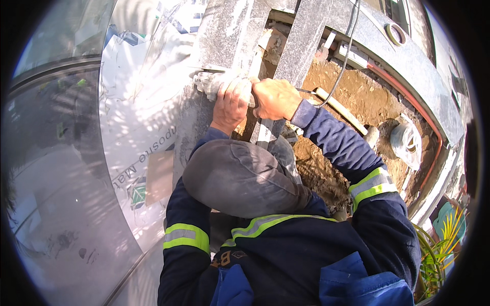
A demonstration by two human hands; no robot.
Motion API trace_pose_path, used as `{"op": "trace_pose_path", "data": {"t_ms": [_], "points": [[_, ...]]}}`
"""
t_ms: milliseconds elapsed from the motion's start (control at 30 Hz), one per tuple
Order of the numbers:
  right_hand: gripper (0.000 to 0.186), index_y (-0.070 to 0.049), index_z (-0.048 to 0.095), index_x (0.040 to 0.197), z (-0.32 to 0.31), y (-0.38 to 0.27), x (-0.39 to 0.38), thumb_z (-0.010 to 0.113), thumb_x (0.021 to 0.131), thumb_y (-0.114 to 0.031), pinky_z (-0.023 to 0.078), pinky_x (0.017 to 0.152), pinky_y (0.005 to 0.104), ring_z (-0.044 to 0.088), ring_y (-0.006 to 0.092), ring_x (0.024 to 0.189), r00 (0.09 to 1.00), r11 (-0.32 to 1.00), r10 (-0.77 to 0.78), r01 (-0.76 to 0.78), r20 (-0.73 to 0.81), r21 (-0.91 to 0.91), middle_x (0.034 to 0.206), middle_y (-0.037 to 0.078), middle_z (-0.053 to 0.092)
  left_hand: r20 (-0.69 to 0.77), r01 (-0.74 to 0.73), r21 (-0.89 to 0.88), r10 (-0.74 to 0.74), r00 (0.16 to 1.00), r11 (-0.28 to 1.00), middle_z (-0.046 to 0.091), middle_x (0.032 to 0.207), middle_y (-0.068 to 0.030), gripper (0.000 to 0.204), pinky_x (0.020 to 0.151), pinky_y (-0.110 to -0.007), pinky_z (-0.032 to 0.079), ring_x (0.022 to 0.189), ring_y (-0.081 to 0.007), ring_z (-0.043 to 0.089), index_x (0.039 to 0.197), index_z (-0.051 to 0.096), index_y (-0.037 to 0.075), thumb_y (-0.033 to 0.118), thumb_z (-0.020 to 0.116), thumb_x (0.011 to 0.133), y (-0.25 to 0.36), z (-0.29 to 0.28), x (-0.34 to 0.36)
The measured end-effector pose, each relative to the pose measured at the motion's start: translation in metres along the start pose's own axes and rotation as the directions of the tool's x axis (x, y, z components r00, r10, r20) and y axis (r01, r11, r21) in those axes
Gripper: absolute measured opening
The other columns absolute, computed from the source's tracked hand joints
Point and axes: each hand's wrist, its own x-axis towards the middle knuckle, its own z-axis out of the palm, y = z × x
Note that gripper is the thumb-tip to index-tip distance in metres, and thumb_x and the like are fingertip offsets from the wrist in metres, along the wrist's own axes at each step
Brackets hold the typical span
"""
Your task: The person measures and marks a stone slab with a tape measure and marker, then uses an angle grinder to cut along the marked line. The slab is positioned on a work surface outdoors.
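Observation:
Both hands meet on a dust-whitened corded power tool (206, 84) that looks like an angle grinder. Its pale knobby head sticks out to the left, with a thin grey disc-like edge (210, 68) just above it. Wrapped round the body behind the head is my left hand (232, 102), closed. Closed over the rear end is my right hand (273, 98), its fingertips mostly hidden. A black cord (337, 81) leaves beside the right hand and curves upward. Below the tool lies a dusty grey slab (224, 38); a narrow grey strip (301, 43) runs alongside, with gaps between them.
My grey-clad knee (240, 176) rises close below the hands. Dug-out soil (332, 173) lies to the right, with a wooden batten (341, 111), an orange pipe (408, 97) and a plastic-wrapped roll (406, 140). Tape (394, 34) rests on the far ledge. White sheeting (132, 102) covers the left.

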Motion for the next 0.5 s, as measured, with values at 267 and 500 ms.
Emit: {"op": "trace_pose_path", "data": {"t_ms": [267,500], "points": [[0.035,0.001,0.066,0.102,-0.011,-0.010,0.004,0.076,0.072,-0.013,0.060,0.080,0.0457,0.074,0.0372,0.095,0.994,0.998,0.061,-0.063,0.096,0.021,0.095,0.020,0.074,0.024,-0.034,-0.001,0.034,0.999,0.999,0.058,0.133,-0.0145,0.033,0.112,-0.053,0.045,0.128,-0.0332,0.057,0.122,0.059,0.003,0.010,0.064,0.091,-0.008,0.005,-0.009],[0.032,0.000,0.068,0.100,-0.005,-0.007,0.009,0.075,0.072,-0.013,0.060,0.079,0.0467,0.074,0.0373,0.093,0.998,0.998,0.039,-0.041,0.048,0.038,0.094,0.020,0.074,0.042,-0.025,0.014,0.024,0.999,1.000,0.057,0.131,-0.0159,0.036,0.112,-0.055,0.044,0.128,-0.0351,0.056,0.124,0.057,0.003,0.010,0.064,0.090,-0.012,0.005,-0.008]]}}
